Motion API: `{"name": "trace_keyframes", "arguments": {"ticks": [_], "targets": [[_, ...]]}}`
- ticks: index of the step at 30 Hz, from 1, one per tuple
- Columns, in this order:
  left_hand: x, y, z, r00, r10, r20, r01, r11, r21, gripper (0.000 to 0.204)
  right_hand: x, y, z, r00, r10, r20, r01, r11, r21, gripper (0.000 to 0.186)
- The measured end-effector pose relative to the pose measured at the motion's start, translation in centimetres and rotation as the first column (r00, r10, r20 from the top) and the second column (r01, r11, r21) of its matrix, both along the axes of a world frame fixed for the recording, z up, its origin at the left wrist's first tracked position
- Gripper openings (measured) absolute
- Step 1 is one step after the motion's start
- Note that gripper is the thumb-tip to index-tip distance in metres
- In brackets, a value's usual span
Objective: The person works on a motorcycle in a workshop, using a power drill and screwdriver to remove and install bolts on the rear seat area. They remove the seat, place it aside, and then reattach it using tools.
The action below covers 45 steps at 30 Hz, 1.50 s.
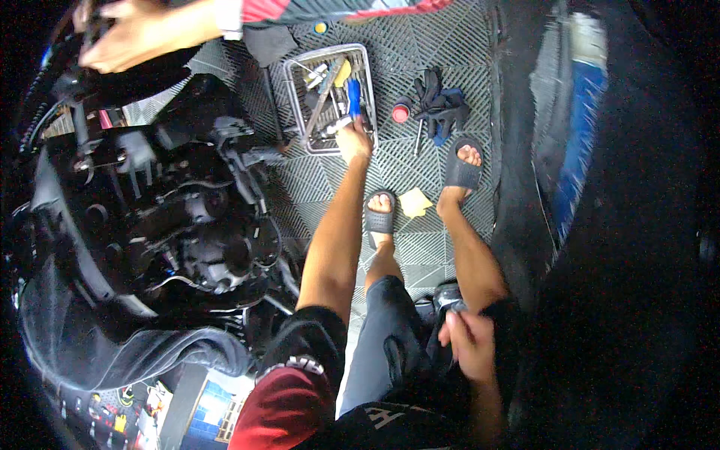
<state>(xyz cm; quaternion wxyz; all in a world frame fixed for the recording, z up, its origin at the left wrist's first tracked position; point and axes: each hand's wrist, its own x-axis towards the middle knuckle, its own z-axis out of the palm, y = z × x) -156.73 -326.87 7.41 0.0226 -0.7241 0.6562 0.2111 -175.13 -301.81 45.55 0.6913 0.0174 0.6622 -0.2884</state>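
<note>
My left hand [355, 144] reaches over the near edge of a grey plastic basket [287, 82]. Its fingers are closed at the lower end of a blue-handled tool [354, 97]; the exact kind of tool cannot be made out. A long flat metal bar [324, 94], a yellow piece [343, 73] and several small parts also lie in the basket. Close to my body, my right hand [471, 345] is raised with its fingers curled together. Whatever it may hold is hidden. Just beyond it shows a dark, shiny object [450, 296].
An exposed engine bay [195, 217] fills the left. A co-worker's hand [135, 37] works over it. On the grid-patterned floor lie dark gloves [442, 105], a red-topped can [401, 112], a metal rod [418, 139] and a yellow cloth [414, 202]. Dark bodywork [600, 300] stands right.
</note>
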Motion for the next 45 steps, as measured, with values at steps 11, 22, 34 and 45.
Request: {"name": "trace_keyframes", "arguments": {"ticks": [11, 22, 34, 45], "targets": [[5.5, 21.4, 50.8, 0.710, -0.399, -0.581, 0.525, 0.849, 0.058, 0.016, 8.0, -2.7, 10.1, 0.882, -0.340, -0.326, 0.260, 0.928, -0.266, 0.036], [12.8, 38.8, 69.1, 0.915, 0.164, -0.367, -0.164, 0.986, 0.034, 0.045, 0.6, -5.9, 18.7, 0.978, 0.180, 0.104, -0.162, 0.974, -0.158, 0.038], [15.3, 54.4, 54.8, 0.888, 0.457, -0.050, -0.352, 0.745, 0.566, 0.025, 28.6, 15.0, 45.0, -0.063, 0.997, 0.052, -0.686, -0.005, -0.727, 0.020], [39.0, 68.7, 52.3, 0.885, 0.465, -0.027, -0.422, 0.825, 0.376, 0.016, 54.2, 27.3, 41.2, 0.015, 0.982, -0.189, -0.806, -0.100, -0.584, 0.021]]}}
